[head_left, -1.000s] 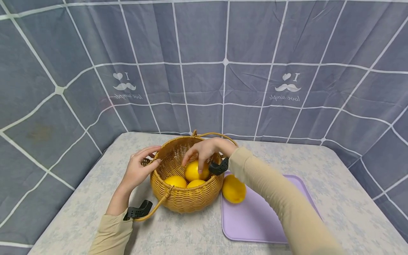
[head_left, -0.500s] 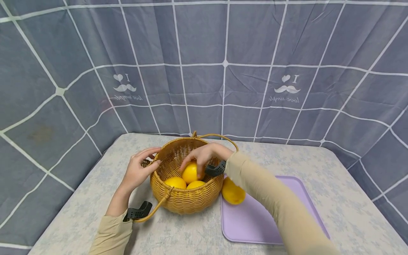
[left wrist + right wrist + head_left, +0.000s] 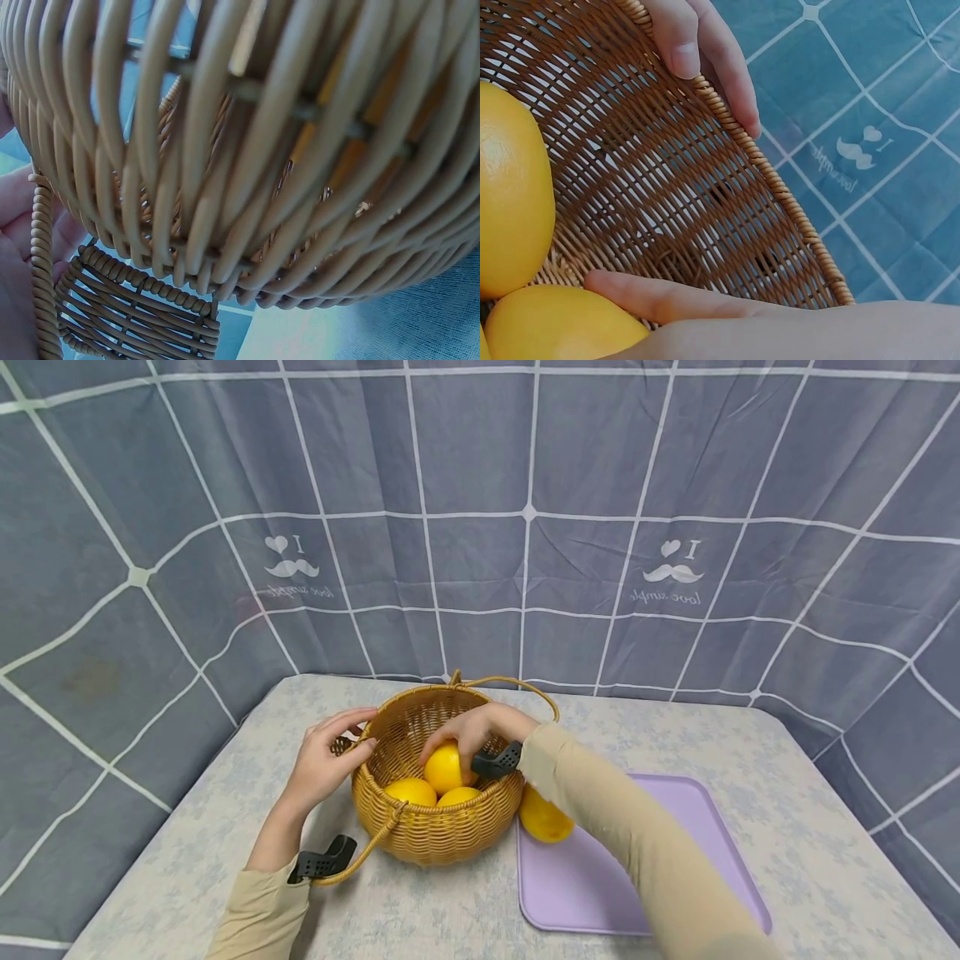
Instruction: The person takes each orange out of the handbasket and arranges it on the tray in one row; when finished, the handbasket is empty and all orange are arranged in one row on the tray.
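Observation:
A woven wicker basket (image 3: 431,839) stands on the table with several smooth, rounded yellow fruits inside. My left hand (image 3: 324,764) grips its left rim, thumb on the inside and fingers outside. In the right wrist view the left hand's thumb (image 3: 684,60) hooks over the rim. My right hand (image 3: 476,733) reaches into the basket, its fingers curled round a yellow fruit (image 3: 444,767); part of that fruit is hidden by the hand. Two more, a left yellow fruit (image 3: 411,791) and a front yellow fruit (image 3: 458,797), lie beside it.
A lilac tray (image 3: 577,893) lies right of the basket, partly under the right sleeve (image 3: 637,835). One yellow fruit (image 3: 545,817) rests at its left end. The basket's handle (image 3: 517,680) leans toward the back right. A grey checked curtain (image 3: 480,560) hangs behind the table.
My right hand has moved slightly left and lower into the basket with the yellow fruit, which now sits closer to the other fruits. The left hand has stayed at the rim.

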Available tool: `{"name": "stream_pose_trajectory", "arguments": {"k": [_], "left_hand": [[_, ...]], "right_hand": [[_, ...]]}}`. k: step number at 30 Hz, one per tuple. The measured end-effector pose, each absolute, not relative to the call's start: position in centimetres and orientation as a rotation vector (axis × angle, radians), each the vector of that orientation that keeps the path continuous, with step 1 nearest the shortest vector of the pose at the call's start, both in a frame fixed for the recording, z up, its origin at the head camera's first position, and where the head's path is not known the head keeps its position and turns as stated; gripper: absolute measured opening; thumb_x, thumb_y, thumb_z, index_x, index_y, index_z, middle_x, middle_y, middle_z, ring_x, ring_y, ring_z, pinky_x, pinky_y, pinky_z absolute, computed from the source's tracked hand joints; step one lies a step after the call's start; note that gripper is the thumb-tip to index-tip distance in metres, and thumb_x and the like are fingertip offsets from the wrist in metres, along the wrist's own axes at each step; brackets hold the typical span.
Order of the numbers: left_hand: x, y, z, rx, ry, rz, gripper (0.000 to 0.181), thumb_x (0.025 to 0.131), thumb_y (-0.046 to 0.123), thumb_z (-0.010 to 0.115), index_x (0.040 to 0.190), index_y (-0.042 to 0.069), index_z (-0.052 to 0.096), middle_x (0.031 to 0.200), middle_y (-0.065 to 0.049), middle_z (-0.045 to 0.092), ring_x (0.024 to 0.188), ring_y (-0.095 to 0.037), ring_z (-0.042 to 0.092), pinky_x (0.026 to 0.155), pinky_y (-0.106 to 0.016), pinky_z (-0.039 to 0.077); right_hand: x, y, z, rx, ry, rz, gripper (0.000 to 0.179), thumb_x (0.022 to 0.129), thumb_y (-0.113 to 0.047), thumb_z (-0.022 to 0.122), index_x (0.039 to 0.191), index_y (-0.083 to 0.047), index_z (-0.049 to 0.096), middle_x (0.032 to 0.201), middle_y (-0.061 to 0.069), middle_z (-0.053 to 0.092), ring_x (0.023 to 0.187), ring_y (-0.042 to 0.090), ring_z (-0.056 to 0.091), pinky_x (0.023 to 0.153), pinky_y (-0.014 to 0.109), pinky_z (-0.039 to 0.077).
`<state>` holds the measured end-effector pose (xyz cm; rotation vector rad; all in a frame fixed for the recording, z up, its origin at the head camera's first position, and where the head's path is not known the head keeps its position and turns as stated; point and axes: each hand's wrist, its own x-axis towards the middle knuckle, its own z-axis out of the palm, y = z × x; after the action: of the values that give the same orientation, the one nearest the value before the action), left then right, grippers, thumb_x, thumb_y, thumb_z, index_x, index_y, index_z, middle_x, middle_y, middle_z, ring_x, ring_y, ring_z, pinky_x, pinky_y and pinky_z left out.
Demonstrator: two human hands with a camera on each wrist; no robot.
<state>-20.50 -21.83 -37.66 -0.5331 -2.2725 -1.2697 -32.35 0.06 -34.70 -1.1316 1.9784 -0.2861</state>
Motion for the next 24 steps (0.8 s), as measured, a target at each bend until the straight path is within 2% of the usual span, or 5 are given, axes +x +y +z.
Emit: {"name": "stream_pose_trajectory", "arguments": {"k": [5,12,17,24], "left_hand": [[-20.9,-22.1,-38.2,-0.532,-2.277,-1.267,0.036,0.081,-0.003,0.067,0.117,0.000,0.065,0.117,-0.013,0.062,0.085,-0.014,0.052,0.062,-0.020,0.045],[-19.4,-21.1,-36.3,-0.541,-2.261,-1.276,0.034,0.079,-0.009,0.064,0.113,-0.009,0.063,0.114,-0.023,0.061,0.083,-0.024,0.052,0.060,-0.020,0.044],[-18.6,-20.5,-35.1,-0.532,-2.284,-1.274,0.033,0.080,-0.009,0.064,0.113,-0.010,0.063,0.113,-0.024,0.061,0.083,-0.024,0.052,0.061,-0.019,0.044],[-19.7,-21.2,-36.6,-0.533,-2.271,-1.273,0.034,0.080,-0.008,0.064,0.114,-0.007,0.063,0.115,-0.021,0.061,0.083,-0.018,0.051,0.062,-0.019,0.044]], "right_hand": [[-32.3,0.1,-34.8,-1.125,1.989,-0.286,0.073,0.072,0.003,0.077,0.137,-0.015,0.049,0.130,0.002,0.045,0.105,0.013,0.047,0.084,0.023,0.045],[-32.4,0.0,-34.6,-1.134,1.974,-0.292,0.073,0.073,0.004,0.075,0.139,-0.011,0.047,0.133,0.005,0.043,0.107,0.014,0.046,0.085,0.023,0.045],[-32.3,0.0,-34.6,-1.127,1.992,-0.272,0.072,0.074,0.004,0.075,0.139,-0.012,0.046,0.133,0.005,0.042,0.108,0.014,0.044,0.085,0.023,0.045],[-32.2,0.0,-34.7,-1.106,1.993,-0.286,0.072,0.074,0.004,0.075,0.139,-0.012,0.046,0.133,0.005,0.042,0.108,0.015,0.044,0.084,0.024,0.045]]}}
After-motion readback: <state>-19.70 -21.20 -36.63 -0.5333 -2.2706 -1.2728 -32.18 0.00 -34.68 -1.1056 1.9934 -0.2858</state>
